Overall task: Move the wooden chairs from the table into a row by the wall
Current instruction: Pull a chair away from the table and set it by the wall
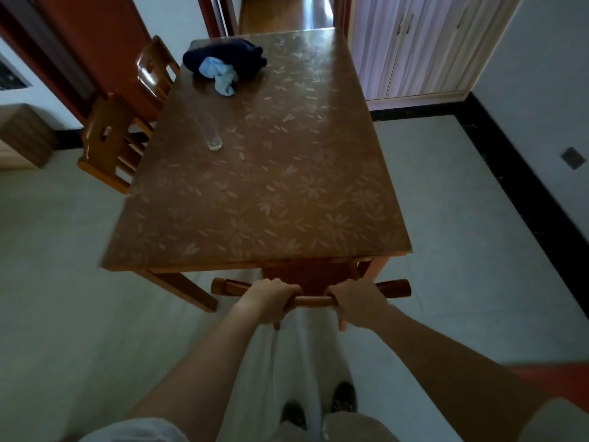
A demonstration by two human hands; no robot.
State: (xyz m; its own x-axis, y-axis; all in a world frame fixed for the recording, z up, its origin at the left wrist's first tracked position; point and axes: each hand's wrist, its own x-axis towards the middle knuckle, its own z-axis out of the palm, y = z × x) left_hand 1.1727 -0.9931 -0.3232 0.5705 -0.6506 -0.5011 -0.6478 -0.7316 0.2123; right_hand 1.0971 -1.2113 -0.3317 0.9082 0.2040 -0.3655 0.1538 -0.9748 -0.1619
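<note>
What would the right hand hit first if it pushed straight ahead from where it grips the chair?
Probably the table: its near edge lies just beyond the right hand on the chair rail. Depth is hard to judge, so the gap is uncertain.

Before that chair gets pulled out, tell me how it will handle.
The chair looks like solid wood, so probably rigid and fairly heavy. Left hand and right hand grip its top rail, so lifting from there may swing the legs. Its seat sits under the table; it may catch.
</note>
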